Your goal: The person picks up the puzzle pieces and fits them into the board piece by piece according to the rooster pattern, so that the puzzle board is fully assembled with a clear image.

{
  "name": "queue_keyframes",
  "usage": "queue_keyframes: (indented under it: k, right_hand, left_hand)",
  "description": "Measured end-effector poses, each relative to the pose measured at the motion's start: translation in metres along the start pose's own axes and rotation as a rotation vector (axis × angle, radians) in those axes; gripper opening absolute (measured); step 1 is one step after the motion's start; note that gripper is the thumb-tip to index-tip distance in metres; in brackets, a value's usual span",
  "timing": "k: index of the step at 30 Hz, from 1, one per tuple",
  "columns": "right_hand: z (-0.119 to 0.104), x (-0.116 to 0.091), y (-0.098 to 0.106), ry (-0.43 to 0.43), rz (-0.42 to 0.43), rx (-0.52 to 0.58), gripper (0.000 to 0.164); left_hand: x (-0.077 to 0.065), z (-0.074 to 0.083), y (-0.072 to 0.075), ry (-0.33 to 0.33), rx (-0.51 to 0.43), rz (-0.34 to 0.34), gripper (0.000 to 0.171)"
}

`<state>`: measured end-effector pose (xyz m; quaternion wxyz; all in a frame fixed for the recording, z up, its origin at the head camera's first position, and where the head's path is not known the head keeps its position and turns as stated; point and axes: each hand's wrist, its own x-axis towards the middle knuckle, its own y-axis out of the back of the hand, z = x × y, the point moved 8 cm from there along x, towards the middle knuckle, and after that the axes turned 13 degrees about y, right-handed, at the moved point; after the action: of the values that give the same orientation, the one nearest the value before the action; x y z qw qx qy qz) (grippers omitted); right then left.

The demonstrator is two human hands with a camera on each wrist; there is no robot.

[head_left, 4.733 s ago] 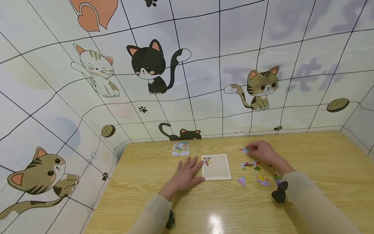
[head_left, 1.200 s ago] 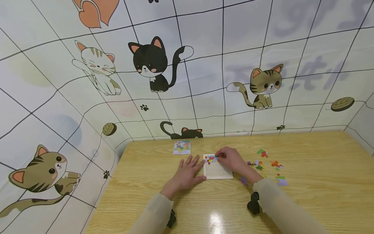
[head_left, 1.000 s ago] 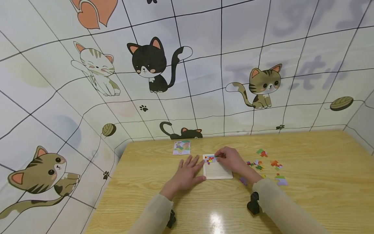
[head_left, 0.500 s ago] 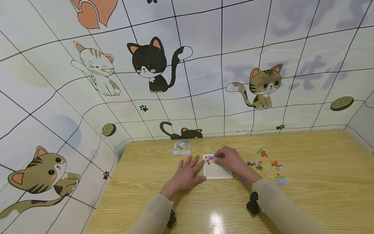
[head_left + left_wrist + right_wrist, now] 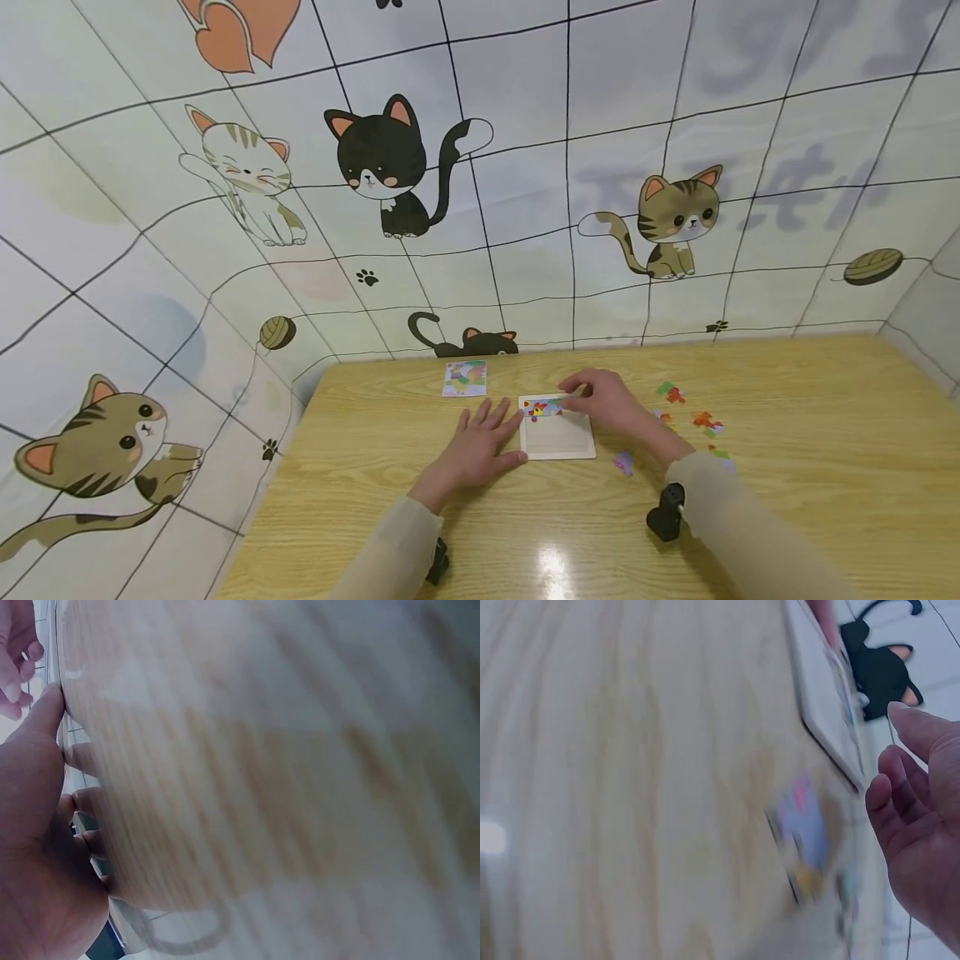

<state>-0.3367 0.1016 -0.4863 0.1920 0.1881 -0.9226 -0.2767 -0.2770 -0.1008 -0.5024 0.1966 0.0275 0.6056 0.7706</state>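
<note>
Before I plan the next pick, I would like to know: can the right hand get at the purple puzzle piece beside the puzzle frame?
Probably yes: the purple puzzle piece lies on the wood-grain table near the right hand, and nothing appears to cover it.

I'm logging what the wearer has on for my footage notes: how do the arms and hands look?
The left sleeve and right sleeve are long, plain and pale beige. A small, blocky black device shows at the right cuff; another black one peeks out at the left. The left hand and right hand wear no gloves.
</note>
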Motion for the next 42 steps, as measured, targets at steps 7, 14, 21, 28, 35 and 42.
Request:
queue_keyframes:
  k: [7, 14, 21, 28, 35, 42]
  right_hand:
    - [0.019, -0.021, 0.055, -0.031, 0.061, -0.02, 0.033]
    - [0.047, -0.049, 0.105, -0.088, 0.113, -0.092, 0.037]
    - [0.062, -0.072, 0.125, -0.131, 0.127, -0.154, 0.037]
    - [0.071, -0.078, 0.128, -0.154, 0.102, -0.171, 0.037]
    - [0.081, -0.083, 0.122, -0.159, 0.046, -0.14, 0.049]
    - [0.08, -0.083, 0.116, -0.13, 0.054, -0.128, 0.046]
  left_hand:
    - [-0.003, 0.001, 0.001, -0.005, 0.005, -0.006, 0.069]
    - [-0.003, -0.001, -0.002, -0.007, -0.002, -0.004, 0.069]
    - [-0.003, -0.001, -0.002, -0.019, 0.023, -0.005, 0.07]
    - [-0.004, 0.001, -0.002, -0.043, -0.003, -0.009, 0.069]
    - [-0.004, 0.002, -0.001, -0.033, 0.0, -0.017, 0.069]
    - [-0.002, -0.001, -0.003, -0.019, 0.027, -0.015, 0.069]
